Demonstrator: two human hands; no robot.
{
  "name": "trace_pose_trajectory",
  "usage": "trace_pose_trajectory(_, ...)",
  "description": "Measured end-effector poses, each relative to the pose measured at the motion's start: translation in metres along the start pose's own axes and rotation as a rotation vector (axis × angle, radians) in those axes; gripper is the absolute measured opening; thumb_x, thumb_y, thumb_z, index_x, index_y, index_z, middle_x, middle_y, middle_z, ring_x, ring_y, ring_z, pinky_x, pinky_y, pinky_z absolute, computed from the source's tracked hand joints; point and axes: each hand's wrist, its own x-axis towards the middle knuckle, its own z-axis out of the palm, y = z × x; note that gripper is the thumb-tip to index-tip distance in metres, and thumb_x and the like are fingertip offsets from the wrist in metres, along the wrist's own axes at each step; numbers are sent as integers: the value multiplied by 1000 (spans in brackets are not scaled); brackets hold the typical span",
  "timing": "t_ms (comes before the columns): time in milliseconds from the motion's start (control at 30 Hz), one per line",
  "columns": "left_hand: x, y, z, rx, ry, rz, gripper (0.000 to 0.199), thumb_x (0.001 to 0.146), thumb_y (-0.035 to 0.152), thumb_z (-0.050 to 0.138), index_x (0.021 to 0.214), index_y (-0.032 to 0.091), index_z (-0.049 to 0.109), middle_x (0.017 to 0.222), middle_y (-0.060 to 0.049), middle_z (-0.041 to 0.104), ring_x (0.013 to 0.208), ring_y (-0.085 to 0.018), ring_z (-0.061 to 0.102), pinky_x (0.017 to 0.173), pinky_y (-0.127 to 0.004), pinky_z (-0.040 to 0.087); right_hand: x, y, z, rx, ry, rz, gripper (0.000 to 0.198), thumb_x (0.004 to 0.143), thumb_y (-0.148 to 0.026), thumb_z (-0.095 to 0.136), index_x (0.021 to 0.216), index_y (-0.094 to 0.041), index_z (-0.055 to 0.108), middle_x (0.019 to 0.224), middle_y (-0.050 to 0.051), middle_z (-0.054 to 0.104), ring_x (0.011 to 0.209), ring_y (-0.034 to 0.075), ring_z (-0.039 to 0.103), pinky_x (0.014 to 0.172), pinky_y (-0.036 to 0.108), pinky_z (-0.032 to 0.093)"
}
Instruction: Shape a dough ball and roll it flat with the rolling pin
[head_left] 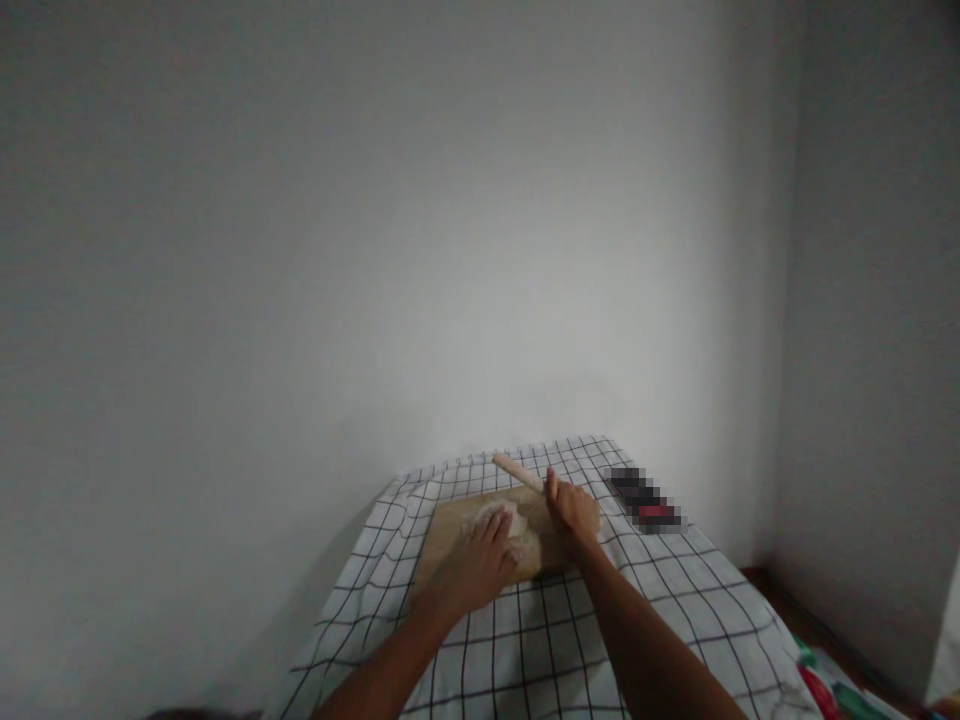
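A wooden board (444,530) lies on the table, with a pale, floury patch of dough (517,522) near its middle. My left hand (484,555) rests flat on the dough, fingers stretched out and covering part of it. Over the board's right side, my right hand (574,508) is wrapped round one end of a light wooden rolling pin (517,470). The pin's free end points away to the far left, beyond the board's back edge. The end inside my right hand is hidden by the fingers.
A white cloth with dark checked lines (510,640) covers the table. To the right of the board lies a pixelated dark item with a red part (641,500). A bare wall (480,250) stands behind the table. Colourful fabric (832,685) shows at the lower right.
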Motion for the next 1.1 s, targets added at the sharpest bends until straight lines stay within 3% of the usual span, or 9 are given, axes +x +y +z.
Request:
trace_pose_trajectory(67,-12,6,18,39,26,-21,58,98,42,42,151,20,43,159,-11,38,148,-30,32,120,-51,26,0,1,2,7,12,4,72,104,-55,10,110,-17,72,107,17,74,101,27,70,85,37,49)
trace_pose_trajectory(200,-9,-6,21,-61,19,-72,53,101,39,36,149,21,46,157,-9,42,146,-23,37,121,-41,27,6,5,13,16,51,3,71,104,-56,12,105,-17,72,102,17,75,98,27,70,85,39,49)
trace_pose_trajectory(367,-2,-43,16,-85,-4,-367,48,98,28,35,141,17,54,152,-10,49,144,-23,41,121,-43,26,14,7,24,32,84,24,79,102,-61,6,99,-19,73,96,15,75,93,28,71,82,42,50)
trace_pose_trajectory(433,-4,-50,18,-74,15,-415,48,98,27,34,139,18,56,152,-9,49,145,-23,39,122,-45,23,14,6,25,21,72,39,80,102,-61,5,99,-19,73,96,15,75,93,28,71,83,42,50)
trace_pose_trajectory(700,-11,-36,5,-193,135,-349,33,92,21,48,119,20,67,126,-6,69,121,-20,59,112,-37,37,12,4,23,-23,70,25,79,103,-57,4,97,-18,73,98,17,74,94,27,71,83,40,50)
trace_pose_trajectory(933,-14,-18,-6,-209,208,-163,33,87,16,53,113,24,71,125,-5,67,122,-21,55,110,-37,39,9,4,20,-57,41,-4,74,104,-55,8,104,-18,71,102,17,74,97,26,71,86,40,49)
trace_pose_trajectory(1100,-14,-7,-7,-246,207,-66,24,85,16,58,100,24,74,103,-5,70,105,-21,59,98,-36,46,10,4,23,-93,56,-20,74,104,-54,8,101,-17,71,100,18,74,95,25,71,85,38,49)
